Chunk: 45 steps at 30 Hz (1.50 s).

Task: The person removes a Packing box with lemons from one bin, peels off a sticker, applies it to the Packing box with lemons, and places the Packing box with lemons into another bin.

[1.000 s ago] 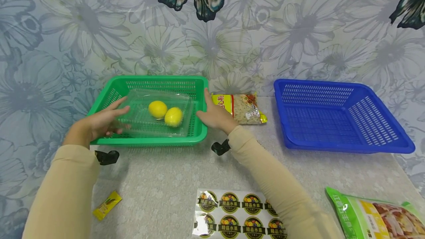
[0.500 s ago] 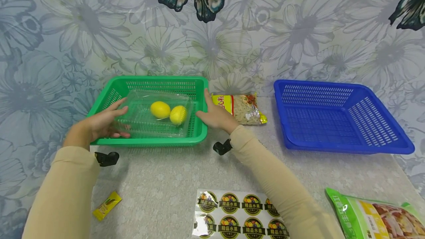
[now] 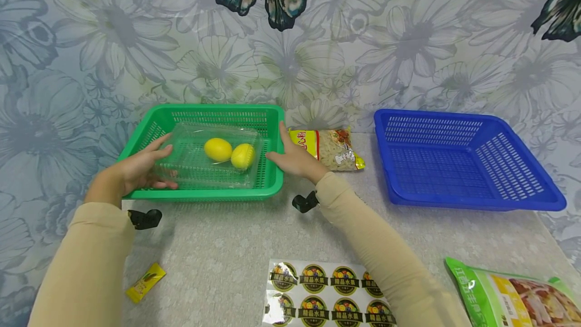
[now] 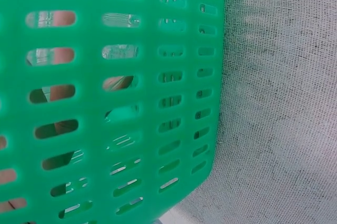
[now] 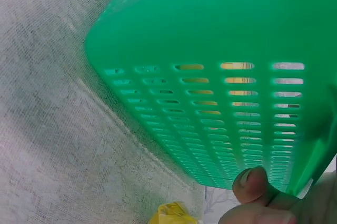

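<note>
In the head view my left hand (image 3: pixel 140 168) reaches into the left end of the green basket (image 3: pixel 204 195). It holds the left end of a clear plastic box (image 3: pixel 195 158), some fingers showing through the plastic. Two lemons (image 3: pixel 218 150) lie side by side within the box's outline. My right hand (image 3: pixel 297 158) grips the basket's right end, thumb over the rim and the other fingers outside. From the left wrist, slotted basket wall (image 4: pixel 147 66) covers most of the left hand. Curled fingers (image 5: pixel 253 184) of the right hand show beside the basket in the right wrist view.
Behind the right hand lies a yellow-and-clear food packet (image 3: pixel 331 149). A blue basket (image 3: pixel 458 202) stands on the right. Nearer are a sheet of round stickers (image 3: pixel 313 286), a small yellow sachet (image 3: pixel 146 282) and a green food bag (image 3: pixel 517 294). A patterned wall backs the table.
The lemons have shifted slightly to the right inside the clear box. Both hands stay nearly where they were, with the left fingers moving a little at the box's end.
</note>
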Each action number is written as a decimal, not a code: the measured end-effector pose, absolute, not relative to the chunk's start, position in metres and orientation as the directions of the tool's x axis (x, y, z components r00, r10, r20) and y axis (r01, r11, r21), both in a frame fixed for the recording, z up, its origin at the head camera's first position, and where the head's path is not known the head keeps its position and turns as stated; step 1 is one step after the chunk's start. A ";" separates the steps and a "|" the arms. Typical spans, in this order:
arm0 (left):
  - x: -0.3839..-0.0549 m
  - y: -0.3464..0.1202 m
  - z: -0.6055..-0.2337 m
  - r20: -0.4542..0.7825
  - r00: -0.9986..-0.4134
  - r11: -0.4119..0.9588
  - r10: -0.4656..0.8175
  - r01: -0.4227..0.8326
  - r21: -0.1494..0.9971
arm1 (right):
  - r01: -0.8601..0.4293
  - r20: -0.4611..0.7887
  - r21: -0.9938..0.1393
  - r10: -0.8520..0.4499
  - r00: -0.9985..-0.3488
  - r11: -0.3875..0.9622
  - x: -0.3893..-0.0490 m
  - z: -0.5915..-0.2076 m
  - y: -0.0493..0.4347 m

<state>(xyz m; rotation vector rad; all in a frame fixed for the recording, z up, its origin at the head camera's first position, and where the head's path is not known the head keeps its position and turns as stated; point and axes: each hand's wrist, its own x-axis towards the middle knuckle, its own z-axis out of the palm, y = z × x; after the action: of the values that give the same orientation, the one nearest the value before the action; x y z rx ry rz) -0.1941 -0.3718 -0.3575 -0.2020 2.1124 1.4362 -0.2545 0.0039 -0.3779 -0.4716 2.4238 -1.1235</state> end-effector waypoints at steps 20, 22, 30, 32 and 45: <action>-0.193 -0.373 -0.359 -0.491 -0.857 0.395 0.154 -0.402 0.826 | -0.127 -0.205 -0.819 -0.491 -0.847 0.560 -0.256 -0.381 0.005; -0.192 -0.372 -0.358 -0.481 -0.864 0.383 0.151 -0.397 0.834 | -0.122 -0.205 -0.824 -0.491 -0.846 0.554 -0.257 -0.382 0.005; -0.189 -0.367 -0.349 -0.440 -0.887 0.367 0.142 -0.365 0.855 | -0.150 -0.130 -0.846 -0.472 -0.872 0.511 -0.259 -0.382 0.006; -0.189 -0.365 -0.348 -0.432 -0.890 0.367 0.144 -0.357 0.859 | -0.167 -0.109 -0.844 -0.468 -0.877 0.510 -0.259 -0.381 0.006; -0.187 -0.356 -0.339 -0.401 -0.904 0.335 0.151 -0.335 0.881 | -0.171 -0.082 -0.846 -0.441 -0.894 0.504 -0.258 -0.379 0.007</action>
<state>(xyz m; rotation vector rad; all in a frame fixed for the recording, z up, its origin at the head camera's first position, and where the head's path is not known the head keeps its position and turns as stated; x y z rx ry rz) -0.1865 -0.3560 -0.3394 -0.1620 2.1925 1.5938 -0.2582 0.0071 -0.3794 -0.5149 2.4628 -1.3383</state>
